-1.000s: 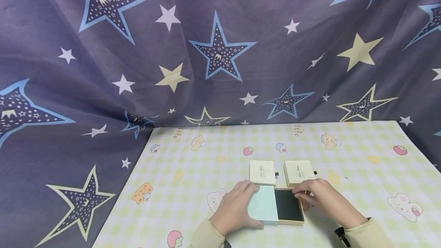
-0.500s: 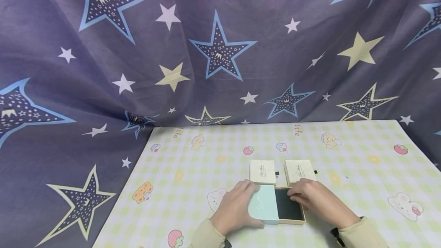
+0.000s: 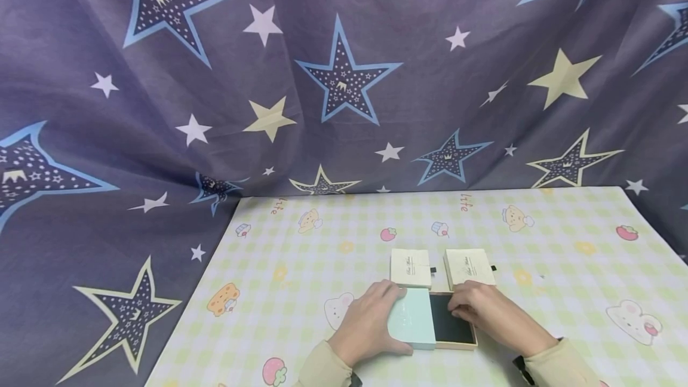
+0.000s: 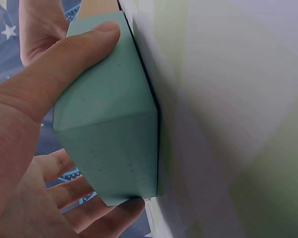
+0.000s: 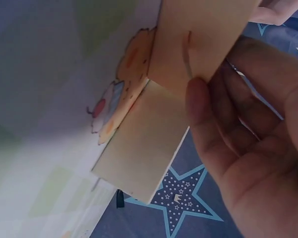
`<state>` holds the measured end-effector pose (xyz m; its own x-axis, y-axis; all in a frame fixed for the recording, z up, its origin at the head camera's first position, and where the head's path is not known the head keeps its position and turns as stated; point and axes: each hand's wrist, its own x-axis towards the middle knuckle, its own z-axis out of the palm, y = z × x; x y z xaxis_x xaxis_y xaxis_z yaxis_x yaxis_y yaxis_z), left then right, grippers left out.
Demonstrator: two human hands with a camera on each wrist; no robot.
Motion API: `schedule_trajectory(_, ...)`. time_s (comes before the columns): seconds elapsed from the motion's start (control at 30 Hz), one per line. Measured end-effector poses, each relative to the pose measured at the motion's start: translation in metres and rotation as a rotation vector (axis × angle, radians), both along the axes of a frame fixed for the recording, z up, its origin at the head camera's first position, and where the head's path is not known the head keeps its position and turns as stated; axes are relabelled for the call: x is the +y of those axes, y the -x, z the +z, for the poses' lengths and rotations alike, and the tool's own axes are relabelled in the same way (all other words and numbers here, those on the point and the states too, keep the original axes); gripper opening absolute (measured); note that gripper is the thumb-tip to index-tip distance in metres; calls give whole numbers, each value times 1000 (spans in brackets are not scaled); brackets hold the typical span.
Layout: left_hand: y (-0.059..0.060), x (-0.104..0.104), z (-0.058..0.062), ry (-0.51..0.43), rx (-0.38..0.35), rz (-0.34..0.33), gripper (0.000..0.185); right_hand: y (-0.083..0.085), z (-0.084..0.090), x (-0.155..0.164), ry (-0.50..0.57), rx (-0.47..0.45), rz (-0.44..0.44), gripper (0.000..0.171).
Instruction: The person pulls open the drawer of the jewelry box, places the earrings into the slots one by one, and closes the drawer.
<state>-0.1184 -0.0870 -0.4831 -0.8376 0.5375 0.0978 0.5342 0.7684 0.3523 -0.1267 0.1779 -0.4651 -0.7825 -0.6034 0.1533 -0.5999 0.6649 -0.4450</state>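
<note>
1. Left hand (image 3: 371, 330) grips the mint-green sleeve (image 3: 412, 326) of a drawer-style box: thumb along one side, fingers curled round the opposite side (left wrist view confirms).
2. Sleeve sits on the table (image 3: 301, 291) at about 6 o'clock, near the front edge, flat on the checked cloth.
3. Tan drawer tray (image 3: 454, 327) with black lining sticks out of the sleeve toward 3 o'clock, partly open.
4. Right hand (image 3: 491, 315) is on the tray's right end, fingers curled over its edge, thumb against the side; it holds the tray.
5. Two cream boxes at 12 o'clock of the sleeve, just beside it: left cream box (image 3: 411, 267), right cream box (image 3: 469, 267). Each has a small dark pull tab on its right side. They sit apart from each other; right hand's fingers are close to the right one, contact cannot be told.
6. Star-print curtain (image 3: 344, 76) hangs behind the table.
</note>
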Motion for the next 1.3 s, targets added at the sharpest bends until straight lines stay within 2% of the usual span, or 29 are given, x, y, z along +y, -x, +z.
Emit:
schedule_trajectory(0.3, 0, 0, 1, -4, -5, 2, 92, -1, -5, -1, -10, 66, -39, 19)
schedule_trajectory(0.6, 0, -1, 0, -6, 9, -2, 93, -1, -6, -2, -6, 57, -39, 19)
schedule_trajectory(0.9, 0, -1, -1, -9, 15, -6, 93, 0, -8, -4, -4, -5, -46, 14)
schedule_trajectory(1.2, 0, -1, 0, -9, 15, -4, 93, -1, -6, -2, 8, 57, -27, 15)
schedule_trajectory(1.3, 0, -1, 0, -9, 15, -3, 93, -1, -6, -2, -3, 41, -42, 18)
